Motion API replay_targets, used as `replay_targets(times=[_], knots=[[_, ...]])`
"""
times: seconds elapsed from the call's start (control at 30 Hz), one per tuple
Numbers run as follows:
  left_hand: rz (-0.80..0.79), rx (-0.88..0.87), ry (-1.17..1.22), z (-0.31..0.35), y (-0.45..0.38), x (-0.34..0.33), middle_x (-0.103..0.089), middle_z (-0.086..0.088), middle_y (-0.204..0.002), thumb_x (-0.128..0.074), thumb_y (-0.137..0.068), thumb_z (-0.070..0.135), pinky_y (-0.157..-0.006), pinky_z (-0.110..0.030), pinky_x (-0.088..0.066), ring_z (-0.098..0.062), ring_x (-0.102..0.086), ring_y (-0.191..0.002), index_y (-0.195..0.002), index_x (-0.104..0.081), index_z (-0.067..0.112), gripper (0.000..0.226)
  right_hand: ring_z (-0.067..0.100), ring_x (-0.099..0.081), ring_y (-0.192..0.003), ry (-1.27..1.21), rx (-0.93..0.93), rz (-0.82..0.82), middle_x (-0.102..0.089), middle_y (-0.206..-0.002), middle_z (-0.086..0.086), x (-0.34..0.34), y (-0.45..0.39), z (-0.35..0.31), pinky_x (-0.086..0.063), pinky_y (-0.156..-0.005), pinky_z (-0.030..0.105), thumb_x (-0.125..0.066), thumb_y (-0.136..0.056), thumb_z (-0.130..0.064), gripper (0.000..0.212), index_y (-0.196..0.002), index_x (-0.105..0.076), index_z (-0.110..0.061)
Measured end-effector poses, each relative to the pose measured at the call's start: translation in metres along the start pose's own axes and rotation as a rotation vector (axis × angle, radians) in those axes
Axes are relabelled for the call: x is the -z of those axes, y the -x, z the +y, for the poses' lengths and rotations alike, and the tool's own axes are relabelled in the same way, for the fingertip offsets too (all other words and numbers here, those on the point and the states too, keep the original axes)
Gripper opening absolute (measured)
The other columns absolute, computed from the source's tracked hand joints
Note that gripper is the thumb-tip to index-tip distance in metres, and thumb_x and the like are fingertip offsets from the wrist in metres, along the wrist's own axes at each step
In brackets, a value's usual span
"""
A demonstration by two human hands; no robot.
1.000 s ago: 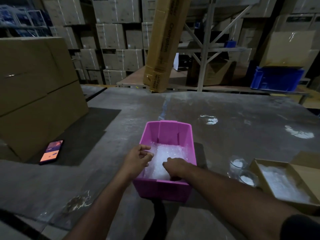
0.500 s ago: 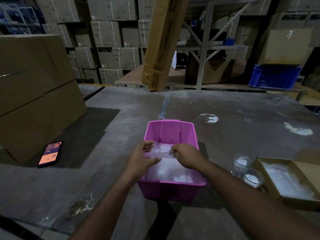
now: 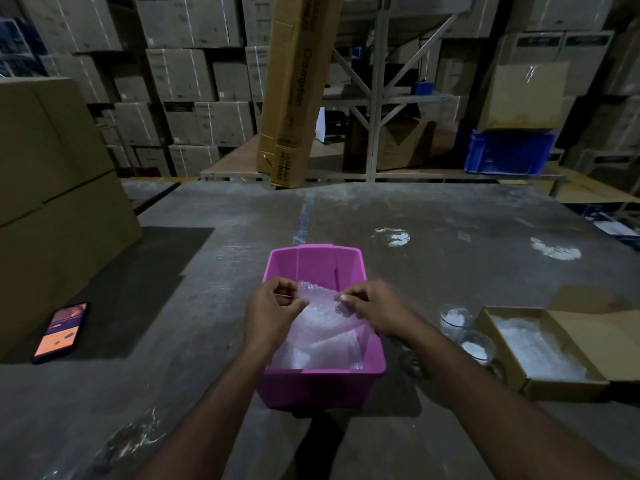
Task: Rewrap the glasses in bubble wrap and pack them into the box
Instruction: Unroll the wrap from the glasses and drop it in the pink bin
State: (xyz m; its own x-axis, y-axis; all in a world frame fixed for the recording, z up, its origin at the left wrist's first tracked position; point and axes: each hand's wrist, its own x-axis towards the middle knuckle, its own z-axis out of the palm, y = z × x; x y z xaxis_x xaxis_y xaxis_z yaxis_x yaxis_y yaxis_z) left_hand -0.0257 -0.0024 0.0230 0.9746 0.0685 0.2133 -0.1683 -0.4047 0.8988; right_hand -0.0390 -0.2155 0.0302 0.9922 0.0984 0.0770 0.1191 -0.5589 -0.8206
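Both hands, left hand (image 3: 273, 308) and right hand (image 3: 375, 306), fingers pinching bubble wrap (image 3: 320, 320) over pink bin (image 3: 375, 367); two glasses (image 3: 464, 329) unwrapped, box (image 3: 519, 362) unpacked

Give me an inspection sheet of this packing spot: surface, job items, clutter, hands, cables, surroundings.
Surface: grey table, scuffed, with white smears.
Job's things: bubble wrap being lifted out of the pink bin; two glasses stand unwrapped right of the bin; open cardboard box further right, with wrap inside.
Clutter: phone, screen lit, on a dark mat at the left.
Grippers: left hand and right hand each pinch the wrap's upper edge.
Cables: nothing seen.
Surroundings: large carton at left, tall carton leaning behind the table, blue crate, stacked boxes on racking.
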Motion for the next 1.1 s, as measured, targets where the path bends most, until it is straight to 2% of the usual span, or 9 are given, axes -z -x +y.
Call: replay_targets(times=[0.13, 0.23, 0.33, 0.5, 0.7, 0.8, 0.9, 0.97, 1.1], knots=[[-0.043, 0.033, 0.147, 0.006, -0.004, 0.003, -0.074, -0.003, -0.080, -0.084, -0.081, 0.018, -0.065, -0.022, -0.057, -0.013, -0.069, -0.073, -0.089, -0.073, 0.015, 0.014, 0.001, -0.064, -0.065, -0.206, 0.004, 0.087, -0.073, -0.077, -0.005, 0.010, 0.007, -0.011, -0.052, -0.065, 0.020, -0.062, -0.098, -0.014, 0.013, -0.093, -0.073, -0.020], [-0.088, 0.065, 0.311, 0.020, -0.005, 0.006, -0.075, -0.005, -0.082, -0.075, -0.088, 0.011, -0.064, -0.019, -0.054, -0.009, -0.067, -0.071, -0.092, -0.073, 0.009, 0.005, 0.005, -0.065, -0.067, -0.344, 0.021, 0.160, -0.073, -0.078, -0.001, 0.020, 0.014, -0.016, -0.055, -0.066, 0.024, -0.072, -0.091, -0.013, 0.006, -0.093, -0.073, -0.018], [-0.111, 0.105, 0.511, 0.033, -0.007, 0.008, -0.071, -0.001, -0.078, -0.068, -0.093, 0.009, -0.060, -0.018, -0.054, -0.005, -0.064, -0.066, -0.091, -0.069, 0.010, 0.003, 0.016, -0.069, -0.077, -0.510, -0.004, 0.202, -0.077, -0.091, 0.008, 0.025, 0.024, -0.012, -0.058, -0.072, 0.032, -0.082, -0.081, -0.012, 0.024, -0.103, -0.072, -0.009], [-0.140, 0.105, 0.614, 0.052, -0.003, 0.003, -0.061, 0.004, -0.072, -0.064, -0.096, 0.013, -0.052, -0.016, -0.049, -0.002, -0.053, -0.054, -0.097, -0.063, 0.012, 0.002, 0.018, -0.070, -0.081, -0.772, -0.061, 0.286, -0.078, -0.092, 0.008, 0.028, 0.040, -0.003, -0.059, -0.067, 0.026, -0.069, -0.089, -0.001, 0.015, -0.104, -0.070, -0.005], [-0.439, 0.066, 0.419, 0.069, 0.013, -0.011, -0.070, -0.010, -0.112, -0.079, -0.078, 0.023, -0.085, -0.041, -0.061, -0.022, -0.075, -0.096, -0.142, -0.041, 0.025, 0.074, 0.018, -0.071, -0.083, -0.885, -0.059, 0.481, -0.076, -0.097, 0.008, 0.047, 0.051, 0.002, -0.060, -0.072, 0.032, -0.068, -0.092, -0.009, 0.029, -0.120, -0.060, -0.006], [-0.394, 0.054, 0.378, 0.069, 0.016, -0.027, -0.072, -0.007, -0.105, -0.081, -0.079, 0.021, -0.088, -0.043, -0.061, -0.024, -0.074, -0.096, -0.145, -0.039, 0.025, 0.079, 0.024, -0.069, -0.094, -0.856, -0.090, 0.518, -0.075, -0.102, 0.012, 0.057, 0.057, 0.009, -0.055, -0.087, 0.045, -0.075, -0.086, -0.022, 0.051, -0.131, -0.053, -0.016], [-0.312, 0.044, 0.359, 0.067, 0.015, -0.039, -0.069, -0.017, -0.110, -0.083, -0.075, 0.034, -0.099, -0.050, -0.054, -0.023, -0.073, -0.101, -0.150, -0.033, 0.039, 0.091, 0.018, -0.066, -0.100, -0.750, -0.118, 0.437, -0.068, -0.111, 0.017, 0.062, 0.071, 0.015, -0.057, -0.086, 0.038, -0.086, -0.069, -0.041, 0.089, -0.144, -0.040, -0.030], [-0.296, 0.018, 0.368, 0.068, 0.015, -0.046, -0.069, -0.018, -0.106, -0.081, -0.080, 0.029, -0.099, -0.048, -0.054, -0.022, -0.073, -0.100, -0.151, -0.031, 0.046, 0.087, 0.024, -0.065, -0.109, -0.654, -0.124, 0.387, -0.060, -0.122, 0.015, 0.065, 0.082, 0.019, -0.059, -0.090, 0.038, -0.091, -0.067, -0.037, 0.096, -0.146, -0.037, -0.040], [-0.424, -0.091, 0.386, 0.079, 0.018, -0.051, -0.073, -0.015, -0.107, -0.074, -0.087, 0.023, -0.099, -0.048, -0.056, -0.028, -0.071, -0.106, -0.133, -0.062, 0.032, 0.048, 0.030, -0.068, -0.098, -0.676, -0.047, 0.373, -0.066, -0.108, 0.028, 0.071, 0.098, 0.020, -0.057, -0.087, 0.038, -0.081, -0.079, -0.007, 0.063, -0.130, -0.060, -0.037]])
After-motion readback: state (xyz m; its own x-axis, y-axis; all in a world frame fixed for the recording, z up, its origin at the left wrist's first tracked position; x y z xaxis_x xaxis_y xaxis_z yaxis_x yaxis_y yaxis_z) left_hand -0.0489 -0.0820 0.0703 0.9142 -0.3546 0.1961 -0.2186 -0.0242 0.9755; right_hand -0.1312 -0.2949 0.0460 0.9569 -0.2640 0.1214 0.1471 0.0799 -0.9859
